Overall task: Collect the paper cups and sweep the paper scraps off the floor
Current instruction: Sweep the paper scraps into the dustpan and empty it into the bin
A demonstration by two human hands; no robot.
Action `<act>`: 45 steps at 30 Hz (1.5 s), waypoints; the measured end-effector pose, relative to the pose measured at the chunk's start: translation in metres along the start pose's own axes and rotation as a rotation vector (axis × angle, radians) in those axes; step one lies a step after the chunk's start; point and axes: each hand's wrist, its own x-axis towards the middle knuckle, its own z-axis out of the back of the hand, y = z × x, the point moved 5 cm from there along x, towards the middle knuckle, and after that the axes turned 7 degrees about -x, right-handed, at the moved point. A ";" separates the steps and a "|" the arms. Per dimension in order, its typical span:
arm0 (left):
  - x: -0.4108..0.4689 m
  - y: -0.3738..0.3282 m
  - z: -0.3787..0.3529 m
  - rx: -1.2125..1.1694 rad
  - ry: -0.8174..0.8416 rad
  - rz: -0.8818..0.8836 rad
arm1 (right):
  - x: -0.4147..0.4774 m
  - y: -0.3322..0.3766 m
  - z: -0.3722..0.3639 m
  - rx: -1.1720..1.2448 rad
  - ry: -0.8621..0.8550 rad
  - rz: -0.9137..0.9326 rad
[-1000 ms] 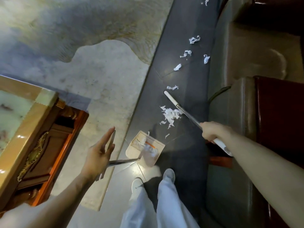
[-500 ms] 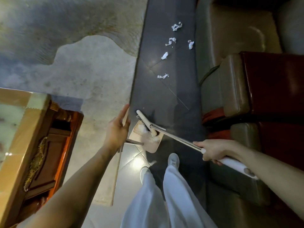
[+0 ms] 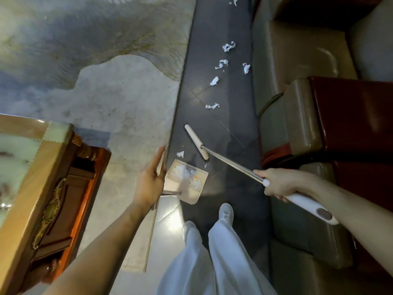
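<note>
Dark tiled floor [image 3: 221,128] between a pale patterned rug [image 3: 110,107] on the left and a grey-green sofa [image 3: 297,60] on the right. At far left, a wooden table [image 3: 53,188] with a greenish top. White trousers [image 3: 212,262] and white shoes [image 3: 226,211] at the bottom edge. Slanting across the tiles, a broom [image 3: 196,142], head down just beyond the dustpan [image 3: 187,182]. Round its handle, where metal meets white grip, the curled fingers of the right hand [image 3: 276,184]. Just beside the dustpan, the left hand [image 3: 151,179], fingers stretched straight, the pan's metal rod ending at the palm; any hold on it impossible to tell. White paper scraps [image 3: 185,172] heaped in the dustpan, a loose scrap [image 3: 180,154] on the tiles just beside its front edge, more scattered farther along the floor near the sofa.
</note>
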 end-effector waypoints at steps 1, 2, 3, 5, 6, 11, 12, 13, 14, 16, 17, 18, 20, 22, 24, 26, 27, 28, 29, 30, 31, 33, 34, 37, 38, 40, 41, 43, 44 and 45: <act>-0.004 0.002 0.004 0.013 -0.014 0.016 | 0.006 0.008 0.006 -0.020 -0.007 0.007; -0.007 0.005 0.008 0.019 -0.033 0.029 | 0.013 0.016 0.010 -0.052 -0.014 0.015; -0.010 0.007 0.012 0.020 -0.053 0.036 | 0.020 0.026 0.015 -0.090 -0.023 0.020; -0.014 0.012 0.022 0.017 -0.095 0.052 | 0.039 0.049 0.023 -0.176 -0.060 0.026; -0.015 0.014 0.027 0.012 -0.119 0.061 | 0.050 0.060 0.026 -0.227 -0.082 0.035; 0.004 0.008 0.041 0.085 -0.148 0.093 | 0.096 0.107 0.027 -0.424 -0.092 0.057; 0.010 0.007 0.044 0.085 -0.143 0.097 | 0.102 0.112 0.023 -0.446 -0.077 0.057; 0.016 0.004 0.046 0.069 -0.143 0.092 | 0.104 0.114 0.018 -0.455 -0.056 0.063; 0.022 0.001 0.049 0.046 -0.143 0.081 | 0.105 0.117 0.012 -0.450 -0.023 0.078; 0.031 -0.004 0.052 0.026 -0.140 0.069 | 0.098 0.115 0.000 -0.390 0.083 0.121; 0.034 -0.007 0.052 0.029 -0.140 0.068 | 0.092 0.110 -0.004 -0.343 0.132 0.132; 0.038 -0.010 0.051 0.030 -0.143 0.065 | 0.084 0.102 -0.003 -0.295 0.169 0.132; 0.044 -0.012 0.047 0.006 -0.127 0.044 | 0.069 0.083 0.006 -0.209 0.207 0.122; 0.049 -0.011 0.040 -0.011 -0.077 0.011 | 0.055 0.065 0.021 -0.162 0.196 0.126; 0.057 -0.009 0.034 -0.023 -0.028 0.000 | 0.045 0.049 0.035 -0.143 0.165 0.121; 0.071 -0.011 0.028 -0.017 -0.003 0.015 | 0.040 0.039 0.050 -0.129 0.138 0.108; 0.080 -0.013 0.023 0.005 0.010 0.027 | 0.040 0.034 0.059 -0.121 0.123 0.102; 0.091 -0.016 0.016 0.030 0.018 0.036 | 0.041 0.030 0.070 -0.112 0.104 0.097; 0.104 -0.021 0.009 0.050 0.018 0.035 | 0.043 0.025 0.084 -0.106 0.078 0.093; 0.118 -0.028 0.002 0.068 0.012 0.018 | 0.047 0.020 0.099 -0.105 0.050 0.091; 0.133 -0.036 -0.005 0.081 0.007 -0.014 | 0.051 0.015 0.114 -0.105 0.028 0.088; 0.167 -0.050 -0.021 0.065 0.000 -0.073 | 0.063 0.000 0.148 -0.087 -0.002 0.075; 0.184 -0.056 -0.029 0.050 -0.005 -0.073 | 0.070 -0.007 0.166 -0.086 -0.018 0.066; 0.238 -0.080 -0.056 0.032 -0.032 -0.076 | 0.099 -0.028 0.225 -0.189 -0.081 0.037; 0.257 -0.090 -0.064 0.028 -0.039 -0.088 | 0.110 -0.034 0.246 -0.218 -0.100 0.028; 0.295 -0.110 -0.080 0.021 -0.049 -0.099 | 0.132 -0.044 0.285 -0.248 -0.118 0.018; 0.315 -0.119 -0.087 0.030 -0.049 -0.101 | 0.144 -0.050 0.303 -0.255 -0.122 0.013; 0.351 -0.134 -0.099 0.046 -0.047 -0.088 | 0.168 -0.059 0.335 -0.270 -0.126 -0.002; 0.367 -0.139 -0.104 0.054 -0.043 -0.067 | 0.180 -0.063 0.349 -0.282 -0.128 -0.008; 0.382 -0.141 -0.109 0.068 -0.043 -0.049 | 0.191 -0.066 0.362 -0.298 -0.131 -0.012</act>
